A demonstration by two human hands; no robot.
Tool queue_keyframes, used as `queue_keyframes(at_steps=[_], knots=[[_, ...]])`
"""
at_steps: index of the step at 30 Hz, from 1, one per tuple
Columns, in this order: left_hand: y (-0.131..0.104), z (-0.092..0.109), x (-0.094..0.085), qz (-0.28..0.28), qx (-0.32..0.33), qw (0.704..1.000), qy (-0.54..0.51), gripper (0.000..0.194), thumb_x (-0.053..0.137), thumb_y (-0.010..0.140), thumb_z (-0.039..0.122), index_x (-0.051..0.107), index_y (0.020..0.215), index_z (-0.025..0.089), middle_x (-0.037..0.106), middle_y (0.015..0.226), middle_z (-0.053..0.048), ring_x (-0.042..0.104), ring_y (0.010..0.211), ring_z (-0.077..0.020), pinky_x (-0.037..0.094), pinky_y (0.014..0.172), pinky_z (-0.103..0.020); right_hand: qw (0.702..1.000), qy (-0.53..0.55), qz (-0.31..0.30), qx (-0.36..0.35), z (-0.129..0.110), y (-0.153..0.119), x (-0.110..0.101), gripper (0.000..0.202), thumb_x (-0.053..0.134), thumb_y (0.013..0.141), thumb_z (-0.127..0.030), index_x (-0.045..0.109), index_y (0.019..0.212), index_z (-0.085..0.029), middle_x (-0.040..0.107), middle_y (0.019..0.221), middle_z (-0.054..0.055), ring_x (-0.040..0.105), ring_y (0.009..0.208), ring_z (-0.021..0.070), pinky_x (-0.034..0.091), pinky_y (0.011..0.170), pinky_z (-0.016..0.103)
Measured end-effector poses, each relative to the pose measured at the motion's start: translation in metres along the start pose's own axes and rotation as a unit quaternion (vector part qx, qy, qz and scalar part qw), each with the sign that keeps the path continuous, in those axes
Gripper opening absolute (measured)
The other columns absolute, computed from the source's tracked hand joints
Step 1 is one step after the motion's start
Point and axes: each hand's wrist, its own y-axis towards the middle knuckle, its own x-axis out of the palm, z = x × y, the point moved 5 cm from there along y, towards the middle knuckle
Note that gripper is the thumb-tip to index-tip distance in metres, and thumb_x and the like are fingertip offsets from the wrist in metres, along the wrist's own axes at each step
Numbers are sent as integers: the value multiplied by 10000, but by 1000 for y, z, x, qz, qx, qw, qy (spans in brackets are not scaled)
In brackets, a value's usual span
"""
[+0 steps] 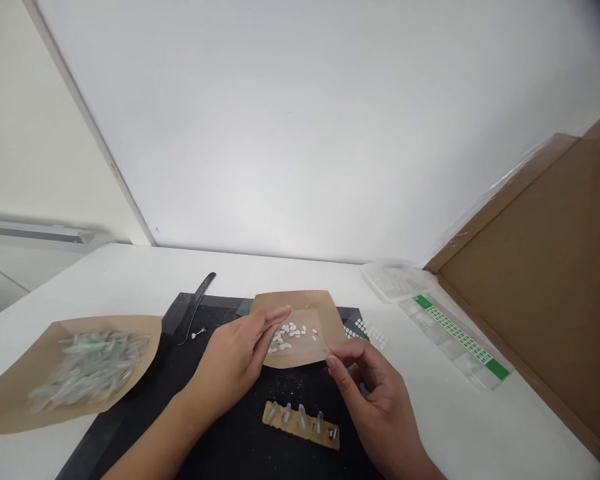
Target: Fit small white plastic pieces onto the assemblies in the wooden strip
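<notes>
My right hand (375, 393) pinches the near right corner of a clear plastic sheet or bag (307, 340) between thumb and forefinger. Small white oval pieces (293, 328) lie on or inside it; which of these I cannot tell. Beneath is a brown paper tray (293, 302). At its left side, my left hand (245, 343) has its fingers stretched out close together, cupped beside the white pieces. On the mat in front of both hands lies a brown strip (300, 427) with several clear, nail-shaped tips standing on it and a small metal piece at its right end.
A second brown paper tray (10, 393) at left holds many thin translucent pieces. A black mat (220, 440) carries a dark curved tool (203, 290) and a small metal piece (199, 332). Rightward are white sticker dots (373, 333), a green-labelled clear case (460, 343) and a cardboard box (540, 253).
</notes>
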Motion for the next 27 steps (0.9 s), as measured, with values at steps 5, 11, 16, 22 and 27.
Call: queue_keyframes(at_steps=[5,11,16,22,27], knots=[[-6,11,-1,36,36,999,-17,298,529,1090,248,679,1345,286,781,1287,-27,764,1138,-193,610,1001,-305,999,2,14,-49,-10,2,-2,227,701,987,-451,736,938,-232,721,929,60,643,738,189,498,584,272],[-13,28,6,11,62,994,-91,450,477,1071,146,559,1494,278,639,1499,-82,590,1399,-230,496,1178,-436,998,54,-14,22,-3,2,3,294,759,931,-510,767,1006,-225,719,816,33,647,691,191,539,625,292],[-14,43,10,37,122,983,-136,338,622,1000,102,659,1304,246,731,1234,-104,663,1188,-243,547,1029,-415,995,95,-22,29,-1,-2,10,359,761,925,-507,738,1137,-219,705,814,26,645,712,189,555,651,297],[-13,50,11,44,149,979,-134,313,646,978,58,715,1221,242,719,1196,-100,666,1107,-224,547,952,-379,989,132,-53,26,-8,-2,14,299,797,905,-457,736,1063,-210,714,816,27,648,725,181,550,659,286],[-13,52,12,45,153,974,-159,210,674,982,101,743,1129,233,743,1105,-89,686,1025,-215,557,893,-358,986,144,-84,11,-16,-1,12,264,856,854,-428,770,983,-215,714,733,-1,615,636,153,494,582,255]])
